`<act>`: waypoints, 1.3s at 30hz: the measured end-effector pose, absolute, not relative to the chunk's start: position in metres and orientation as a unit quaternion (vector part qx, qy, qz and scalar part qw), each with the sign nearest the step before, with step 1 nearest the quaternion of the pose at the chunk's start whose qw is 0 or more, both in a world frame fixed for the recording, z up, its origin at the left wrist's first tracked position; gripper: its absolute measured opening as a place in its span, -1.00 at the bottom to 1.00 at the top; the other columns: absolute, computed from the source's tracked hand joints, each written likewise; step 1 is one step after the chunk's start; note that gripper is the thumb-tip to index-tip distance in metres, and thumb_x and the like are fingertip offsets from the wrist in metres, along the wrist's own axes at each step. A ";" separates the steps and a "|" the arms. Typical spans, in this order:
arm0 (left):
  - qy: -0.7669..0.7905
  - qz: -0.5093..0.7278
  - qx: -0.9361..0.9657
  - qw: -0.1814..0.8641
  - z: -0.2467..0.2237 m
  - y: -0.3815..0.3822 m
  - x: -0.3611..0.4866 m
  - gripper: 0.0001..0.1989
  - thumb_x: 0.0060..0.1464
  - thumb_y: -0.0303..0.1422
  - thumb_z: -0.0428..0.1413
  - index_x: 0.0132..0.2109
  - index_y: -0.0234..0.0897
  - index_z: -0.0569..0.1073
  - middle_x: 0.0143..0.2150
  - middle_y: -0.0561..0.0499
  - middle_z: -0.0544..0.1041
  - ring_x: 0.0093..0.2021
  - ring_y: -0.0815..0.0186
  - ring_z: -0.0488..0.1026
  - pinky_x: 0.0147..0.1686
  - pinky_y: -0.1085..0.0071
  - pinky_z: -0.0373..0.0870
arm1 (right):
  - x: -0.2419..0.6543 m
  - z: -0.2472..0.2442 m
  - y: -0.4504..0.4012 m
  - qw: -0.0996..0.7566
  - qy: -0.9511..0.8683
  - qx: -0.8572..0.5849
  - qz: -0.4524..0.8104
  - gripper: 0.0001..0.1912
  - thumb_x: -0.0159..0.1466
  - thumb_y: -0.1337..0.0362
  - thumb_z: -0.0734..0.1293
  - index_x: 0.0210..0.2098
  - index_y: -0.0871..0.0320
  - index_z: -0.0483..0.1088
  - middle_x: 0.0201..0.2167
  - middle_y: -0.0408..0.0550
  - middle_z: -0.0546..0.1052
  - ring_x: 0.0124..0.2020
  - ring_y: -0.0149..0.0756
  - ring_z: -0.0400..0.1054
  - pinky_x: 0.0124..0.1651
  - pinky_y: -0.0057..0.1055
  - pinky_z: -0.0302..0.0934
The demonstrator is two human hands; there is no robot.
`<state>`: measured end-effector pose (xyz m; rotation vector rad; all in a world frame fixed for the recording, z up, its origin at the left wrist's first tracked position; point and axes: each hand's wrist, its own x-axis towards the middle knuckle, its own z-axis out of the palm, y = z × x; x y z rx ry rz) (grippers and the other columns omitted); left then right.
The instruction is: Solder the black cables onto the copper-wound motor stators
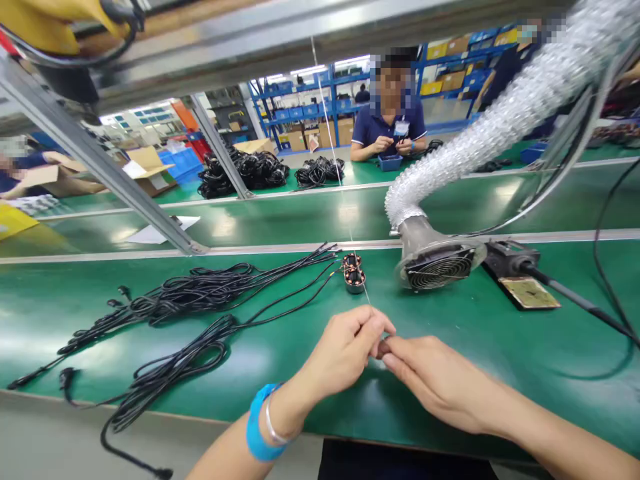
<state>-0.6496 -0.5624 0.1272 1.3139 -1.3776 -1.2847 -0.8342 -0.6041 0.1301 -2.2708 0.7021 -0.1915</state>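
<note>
In the head view, your left hand (350, 347) pinches a thin strand (367, 293) and your right (440, 380) closes narrowly on a small brown piece (383, 348), its kind unclear. The coils (355, 279) sit on the bench beyond your hands; the front cable's (295, 307) leads already reach them, though you can't tell if they're joined. The iron (570, 290) lies out of hand, and the rear cables (200, 290) look unworked.

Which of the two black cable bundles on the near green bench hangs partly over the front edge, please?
The smaller, nearer black bundle: one black plug dangles past the edge, while the larger black bundle behind lies on the bench.
</note>
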 end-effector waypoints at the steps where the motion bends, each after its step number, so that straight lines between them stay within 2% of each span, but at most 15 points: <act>1: -0.530 -0.511 0.514 0.440 0.130 -0.574 -0.655 -0.60 0.25 -0.03 -0.02 -0.21 -0.29 0.48 -0.50 0.07 0.42 -0.58 0.47 0.28 -0.56 0.54 0.25 | -0.848 0.130 -0.607 0.361 0.298 -0.879 -0.090 -0.64 0.47 0.12 -0.03 -0.17 0.06 0.33 -0.45 -0.17 0.47 -0.47 -0.34 0.33 -0.37 -0.39 0.16; 3: -0.503 -0.482 0.510 0.504 0.141 -0.598 -0.655 -0.59 0.18 0.00 0.06 -0.30 -0.30 0.44 -0.50 0.07 0.45 -0.61 0.50 0.27 -0.61 0.57 0.18 | -0.884 0.134 -0.618 0.324 0.371 -0.859 -0.142 -0.66 0.45 0.08 0.00 -0.08 0.03 0.33 -0.55 -0.19 0.44 -0.55 -0.31 0.32 -0.44 -0.38 0.17; 5: -0.482 -0.444 0.513 0.553 0.156 -0.628 -0.652 -0.63 0.16 -0.04 0.10 -0.29 -0.30 0.44 -0.47 0.06 0.50 -0.63 0.51 0.26 -0.66 0.58 0.13 | -0.921 0.140 -0.636 0.252 0.444 -0.832 -0.217 -0.67 0.41 0.01 0.05 -0.12 0.03 0.33 -0.63 -0.18 0.39 -0.62 -0.27 0.29 -0.50 -0.34 0.16; 9: -0.470 -0.395 0.529 0.586 0.187 -0.709 -0.672 -0.76 0.30 -0.30 -0.05 -0.20 -0.35 0.44 -0.34 0.00 0.58 -0.63 0.56 0.25 -0.65 0.60 0.11 | -0.965 0.154 -0.697 0.060 0.549 -0.777 -0.301 -0.67 0.34 -0.04 0.05 -0.24 0.00 0.30 -0.48 -0.02 0.50 -0.47 -0.12 0.40 -0.38 -0.24 0.21; 11: -0.491 -0.390 0.565 0.537 0.194 -0.746 -0.688 -0.73 0.34 -0.38 -0.13 -0.15 -0.38 0.44 -0.24 -0.06 0.60 -0.63 0.58 0.24 -0.62 0.60 0.16 | -0.974 0.156 -0.729 -0.018 0.584 -0.772 -0.251 -0.63 0.35 -0.02 -0.01 -0.30 0.00 0.29 -0.46 0.03 0.49 -0.45 -0.09 0.38 -0.37 -0.22 0.18; 14: -0.536 -0.417 0.602 0.420 0.191 -0.766 -0.688 -0.78 0.29 -0.36 0.01 -0.14 -0.43 0.48 -0.29 -0.09 0.62 -0.66 0.56 0.23 -0.62 0.55 0.18 | -0.981 0.151 -0.756 -0.060 0.535 -0.825 -0.173 -0.61 0.31 -0.02 0.00 -0.40 0.00 0.31 -0.46 0.08 0.49 -0.42 -0.03 0.36 -0.35 -0.16 0.20; 17: -0.595 -0.360 0.611 0.378 0.176 -0.729 -0.644 -0.70 0.17 -0.32 0.16 0.01 -0.37 0.49 -0.32 -0.04 0.62 -0.56 0.47 0.37 -0.52 0.53 0.28 | -0.977 0.143 -0.744 -0.098 0.477 -0.848 -0.210 -0.58 0.29 -0.08 0.04 -0.24 -0.01 0.40 -0.25 0.19 0.53 -0.12 0.22 0.37 -0.10 0.08 0.24; 19: -0.621 -0.328 0.629 0.332 0.165 -0.677 -0.600 -0.69 0.15 -0.22 0.16 -0.06 -0.35 0.54 -0.24 -0.08 0.63 -0.36 0.35 0.50 -0.44 0.50 0.36 | -0.964 0.142 -0.721 -0.097 0.456 -0.850 -0.243 -0.60 0.32 -0.06 0.07 -0.06 -0.04 0.37 -0.12 0.17 0.52 0.00 0.27 0.34 0.03 0.15 0.20; 22: -0.561 -0.291 0.717 0.293 0.152 -0.585 -0.532 -0.54 0.11 -0.04 0.15 -0.01 -0.31 0.52 -0.19 -0.11 0.63 -0.28 0.25 0.54 -0.35 0.40 0.45 | -0.923 0.142 -0.684 0.003 0.317 -0.912 -0.260 -0.73 0.33 0.02 0.22 -0.03 -0.09 0.37 -0.20 -0.02 0.57 -0.21 -0.01 0.46 -0.15 -0.07 0.34; 25: -0.483 -0.224 0.807 0.256 0.134 -0.501 -0.470 -0.46 0.03 0.05 0.17 0.00 -0.26 0.52 -0.16 -0.12 0.63 -0.26 0.17 0.56 -0.25 0.28 0.52 | -0.865 0.133 -0.666 0.086 0.218 -0.957 -0.170 -0.76 0.37 0.14 0.18 -0.13 0.04 0.44 -0.30 -0.04 0.58 -0.33 -0.17 0.47 -0.31 -0.23 0.35; 28: -0.454 -0.107 0.863 0.193 0.107 -0.438 -0.416 -0.49 0.03 0.04 0.13 -0.01 -0.21 0.50 -0.04 -0.14 0.59 -0.07 0.03 0.55 -0.03 0.13 0.49 | -0.806 0.117 -0.676 0.100 0.255 -0.961 -0.037 -0.71 0.36 0.27 0.15 -0.08 0.17 0.46 -0.15 0.07 0.57 -0.17 -0.10 0.45 -0.14 -0.20 0.35; 32: -0.461 0.020 0.883 0.086 0.070 -0.392 -0.374 -0.31 -0.03 0.06 0.05 0.14 -0.31 0.39 0.18 -0.33 0.42 0.19 -0.22 0.34 0.13 -0.16 0.29 | -0.744 0.102 -0.710 0.076 0.348 -0.934 0.027 -0.57 0.32 0.37 0.15 0.17 0.28 0.29 0.11 0.15 0.45 0.05 -0.01 0.30 0.09 -0.17 0.22; 35: -0.427 0.008 0.903 0.058 0.060 -0.381 -0.363 -0.27 -0.01 0.08 0.01 0.21 -0.29 0.34 0.17 -0.29 0.41 0.17 -0.20 0.35 0.13 -0.15 0.28 | -0.717 0.098 -0.731 0.073 0.382 -0.920 0.054 -0.53 0.30 0.38 0.15 0.20 0.29 0.25 0.00 0.16 0.52 0.03 0.03 0.29 0.02 -0.21 0.22; 37: -0.424 -0.031 0.903 0.062 0.060 -0.380 -0.359 -0.31 0.00 0.10 0.02 0.15 -0.27 0.38 0.02 -0.22 0.48 0.05 -0.12 0.44 0.10 -0.06 0.32 | -0.706 0.097 -0.740 0.073 0.403 -0.909 0.083 -0.52 0.27 0.36 0.19 0.18 0.28 0.27 -0.11 0.18 0.56 -0.01 0.08 0.32 -0.08 -0.22 0.23; 39: -0.434 -0.063 0.896 0.072 0.063 -0.381 -0.355 -0.35 -0.02 0.11 0.06 0.05 -0.29 0.43 -0.13 -0.17 0.49 -0.07 -0.04 0.48 0.01 0.06 0.39 | -0.701 0.096 -0.747 0.076 0.414 -0.900 0.109 -0.46 0.23 0.36 0.23 0.21 0.28 0.24 -0.13 0.19 0.57 -0.05 0.07 0.37 -0.12 -0.23 0.23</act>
